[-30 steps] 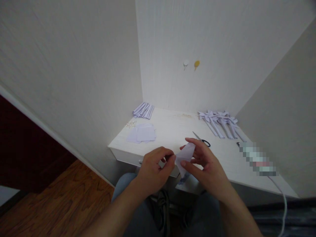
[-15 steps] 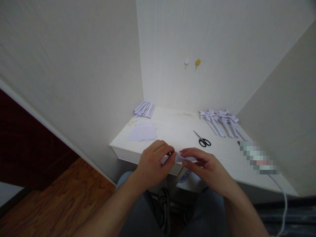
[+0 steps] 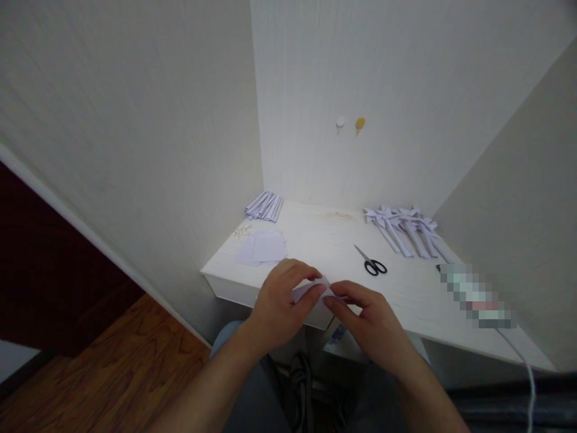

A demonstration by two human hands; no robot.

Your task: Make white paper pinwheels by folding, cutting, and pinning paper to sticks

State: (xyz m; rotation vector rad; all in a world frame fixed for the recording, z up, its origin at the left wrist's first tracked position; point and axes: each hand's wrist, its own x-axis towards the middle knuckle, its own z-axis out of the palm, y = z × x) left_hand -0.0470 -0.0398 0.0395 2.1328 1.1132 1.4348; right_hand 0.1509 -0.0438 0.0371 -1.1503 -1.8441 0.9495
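Note:
Between my hands, above the desk's front edge, is a small folded piece of white paper (image 3: pixel 303 292). My left hand (image 3: pixel 282 300) pinches it between thumb and fingers on its left side. My right hand (image 3: pixel 363 310) pinches its right side, fingertips close to those of the left. Part of the paper is hidden behind my fingers. Scissors (image 3: pixel 372 264) with black handles lie on the desk beyond my right hand. A stack of white paper squares (image 3: pixel 269 246) rests past my left hand.
Rolled paper sticks (image 3: pixel 265 206) lie at the desk's back left, near small pale bits (image 3: pixel 242 231). Several paper pinwheels (image 3: pixel 403 225) on sticks lie at the back right. A blurred-out object (image 3: pixel 478 297) with a white cable (image 3: pixel 531 385) sits at the right. Walls enclose the desk (image 3: pixel 315 234).
My right hand has moved left, closer to my left hand. The paper's fold stands up more between my fingertips. The view has tipped slightly upward.

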